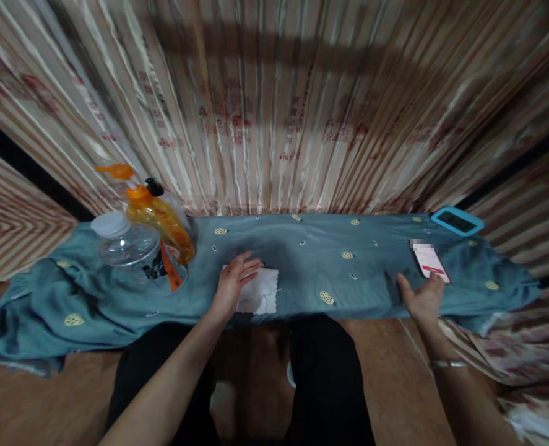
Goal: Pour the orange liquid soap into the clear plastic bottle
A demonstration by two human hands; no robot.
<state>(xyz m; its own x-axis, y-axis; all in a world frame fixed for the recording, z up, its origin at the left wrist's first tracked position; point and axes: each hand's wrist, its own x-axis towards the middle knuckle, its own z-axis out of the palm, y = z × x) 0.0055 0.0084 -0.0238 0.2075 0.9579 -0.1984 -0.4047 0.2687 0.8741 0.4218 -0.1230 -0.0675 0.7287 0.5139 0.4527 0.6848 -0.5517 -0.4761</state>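
My left hand (237,279) is open, fingers stretched out to the right, over the upper left part of a small white cloth (262,292) with zigzag edges. Whether its palm presses on the cloth is hidden. Off to the right, my right hand (423,298) is open with thumb and fingers apart. Its fingertips reach the lower end of a phone (427,257), which lies face up with a lit white screen and a red bar. A bracelet circles the right wrist.
A teal patterned cloth (320,260) covers the narrow table. At the left stand a clear plastic jar (130,248) with a white lid, an orange pump bottle (165,220) and a black-topped bottle (154,187). A blue-framed device (457,221) lies far right. Striped curtains (274,111) hang behind.
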